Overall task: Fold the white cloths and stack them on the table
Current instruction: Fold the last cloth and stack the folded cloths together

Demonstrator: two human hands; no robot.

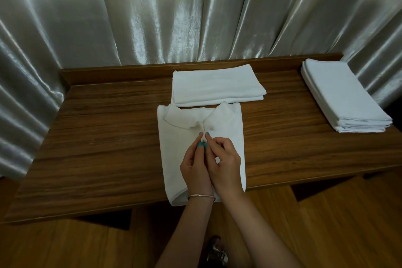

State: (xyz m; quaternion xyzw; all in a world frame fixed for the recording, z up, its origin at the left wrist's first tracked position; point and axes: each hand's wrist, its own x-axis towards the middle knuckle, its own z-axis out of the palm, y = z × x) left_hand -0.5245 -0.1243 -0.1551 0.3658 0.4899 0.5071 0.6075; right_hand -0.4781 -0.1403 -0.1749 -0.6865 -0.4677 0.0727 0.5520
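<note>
A white cloth [174, 148] lies lengthwise at the middle of the wooden table [97, 137], its near end hanging just over the front edge. Its two far corners are folded inward like a collar and meet at the centre. My left hand [193, 167] and my right hand [224, 165] are side by side above it, and both pinch the meeting corners between thumb and fingertips. Just behind this cloth lies a folded white cloth [217, 87]. A stack of several folded white cloths [343, 95] sits at the table's right end.
A silvery curtain [195, 11] hangs close behind the table's raised back ledge [119, 72]. Bare wood shows on the table's left half and between the cloths. Wooden floor [65, 246] lies below the front edge.
</note>
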